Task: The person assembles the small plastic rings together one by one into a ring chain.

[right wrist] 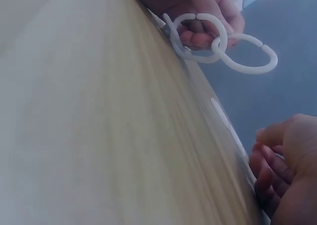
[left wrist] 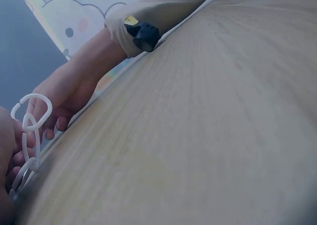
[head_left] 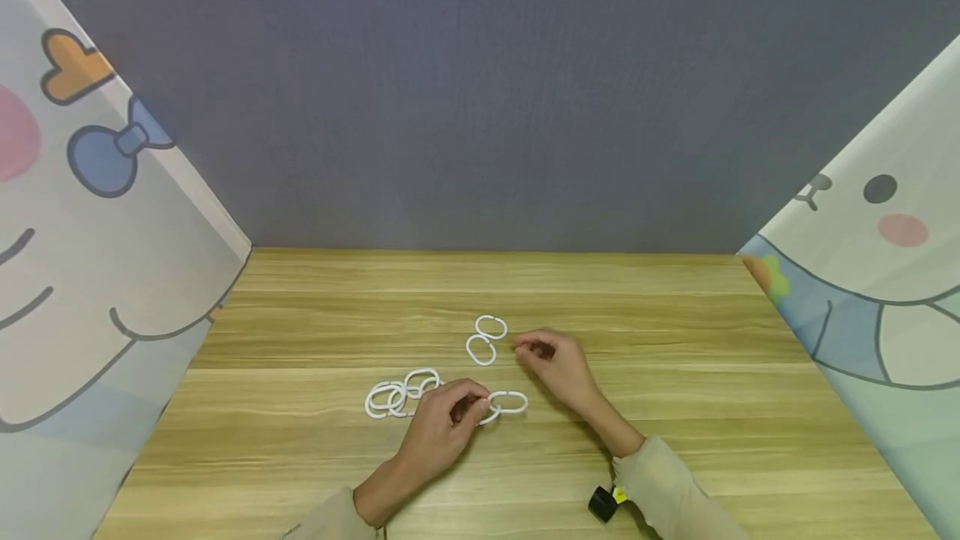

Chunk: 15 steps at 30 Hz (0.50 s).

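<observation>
A chain of white plastic links (head_left: 513,393) is pinched between the thumb and fingers of my left hand (head_left: 438,425). One end link (right wrist: 250,70) sticks out to the right, hooked through its neighbour. More white links (head_left: 368,401) lie linked on the table to the left of this hand, partly covered by it. Farther up the table lie two white links, one upper (head_left: 491,317) and one lower (head_left: 468,347), touching or overlapping; whether they are joined I cannot tell. Just right of them is my right hand (head_left: 558,369), fingers loosely bent, with nothing visible in its grasp.
The wood-grain table (head_left: 675,315) ends at a dark grey wall (head_left: 487,107). Cloth panels with cartoon animals stand on the left (head_left: 112,257) and right (head_left: 885,273). A small black device (head_left: 602,504) is strapped at the right sleeve.
</observation>
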Motion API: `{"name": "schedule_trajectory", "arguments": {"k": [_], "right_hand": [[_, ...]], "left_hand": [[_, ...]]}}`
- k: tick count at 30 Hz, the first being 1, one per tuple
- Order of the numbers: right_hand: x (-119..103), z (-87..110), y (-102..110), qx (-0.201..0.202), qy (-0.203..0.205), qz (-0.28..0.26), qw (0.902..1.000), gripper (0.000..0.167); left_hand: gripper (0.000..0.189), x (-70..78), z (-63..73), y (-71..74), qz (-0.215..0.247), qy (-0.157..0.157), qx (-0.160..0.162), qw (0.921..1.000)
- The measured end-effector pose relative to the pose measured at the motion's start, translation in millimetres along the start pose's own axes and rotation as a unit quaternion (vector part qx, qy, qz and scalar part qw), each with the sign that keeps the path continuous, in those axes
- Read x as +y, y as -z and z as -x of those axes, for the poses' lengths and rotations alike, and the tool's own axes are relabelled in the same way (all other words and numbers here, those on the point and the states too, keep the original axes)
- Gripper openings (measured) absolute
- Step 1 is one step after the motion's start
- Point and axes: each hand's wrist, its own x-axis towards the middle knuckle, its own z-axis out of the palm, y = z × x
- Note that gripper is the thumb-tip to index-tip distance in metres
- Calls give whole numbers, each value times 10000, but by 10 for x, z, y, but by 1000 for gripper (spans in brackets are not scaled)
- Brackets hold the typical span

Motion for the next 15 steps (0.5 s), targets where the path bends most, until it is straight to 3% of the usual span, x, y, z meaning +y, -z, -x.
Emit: {"name": "schedule_trajectory", "arguments": {"k": [7,15], "right_hand": [[63,-78,-17,-65,682,748,9948,24],[52,-86,-30,-405,1137,1884,9746,35]], "left_hand": [[5,10,0,-1,31,55,-40,10000],[4,7,5,15,62,76,-85,9999]]}}
